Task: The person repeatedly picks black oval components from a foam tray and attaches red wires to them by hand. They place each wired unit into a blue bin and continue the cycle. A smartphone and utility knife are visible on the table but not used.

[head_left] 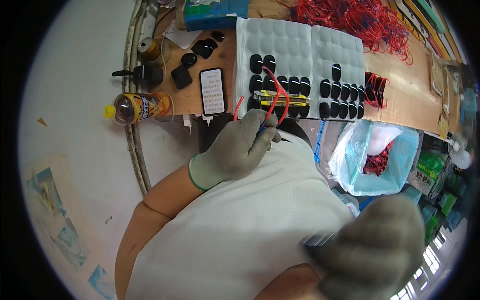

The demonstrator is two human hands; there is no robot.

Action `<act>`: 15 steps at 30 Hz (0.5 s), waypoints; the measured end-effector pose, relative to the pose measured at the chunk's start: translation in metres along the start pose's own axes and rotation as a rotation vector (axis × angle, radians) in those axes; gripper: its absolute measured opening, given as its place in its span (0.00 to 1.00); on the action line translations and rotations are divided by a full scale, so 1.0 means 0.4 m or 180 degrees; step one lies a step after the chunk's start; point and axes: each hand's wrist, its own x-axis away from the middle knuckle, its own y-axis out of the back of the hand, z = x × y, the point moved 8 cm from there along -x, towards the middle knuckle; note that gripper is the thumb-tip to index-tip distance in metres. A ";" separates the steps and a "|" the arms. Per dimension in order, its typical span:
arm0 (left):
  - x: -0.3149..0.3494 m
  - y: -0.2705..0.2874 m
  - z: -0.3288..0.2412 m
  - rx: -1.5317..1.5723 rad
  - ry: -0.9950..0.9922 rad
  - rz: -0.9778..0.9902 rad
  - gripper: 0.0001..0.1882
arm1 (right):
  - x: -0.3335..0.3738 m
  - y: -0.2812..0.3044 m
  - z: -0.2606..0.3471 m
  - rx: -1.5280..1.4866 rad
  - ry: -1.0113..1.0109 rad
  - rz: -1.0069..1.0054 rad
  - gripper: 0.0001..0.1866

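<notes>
My left hand (235,147), in a grey knit glove, is closed on a red wire (272,102) that loops up over the white padded tray (274,36). A bit of blue shows at its fingertips. Rows of glossy black rounded pieces (345,91) sit in the tray's hollows. Across the left rows lies a yellow-and-metal tool (295,100), apparently a utility knife, partly behind the wire. My right hand (377,245), also gloved, is low at the right and smeared by motion. Its fingers look curled, with a dark, shiny-edged object (319,240) at them, too blurred to name.
A tangle of red wires (355,20) covers the bench's back. Left of the tray are a phone (213,91), loose black pieces (204,48) and a yellow-capped bottle (140,107) on its side. A blue, plastic-lined basket (400,175) stands right of my lap.
</notes>
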 end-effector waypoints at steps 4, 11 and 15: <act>-0.006 -0.036 -0.018 0.0054 -0.0014 0.0153 0.07 | -0.024 0.013 0.047 -0.0846 0.0852 -0.0379 0.14; -0.043 -0.051 -0.038 -0.0090 -0.0286 0.0098 0.06 | -0.034 -0.013 0.058 -0.0905 0.2018 -0.0767 0.18; -0.074 -0.081 -0.032 0.0009 -0.0200 0.0026 0.06 | 0.003 -0.031 0.041 -0.1519 0.1349 0.0248 0.21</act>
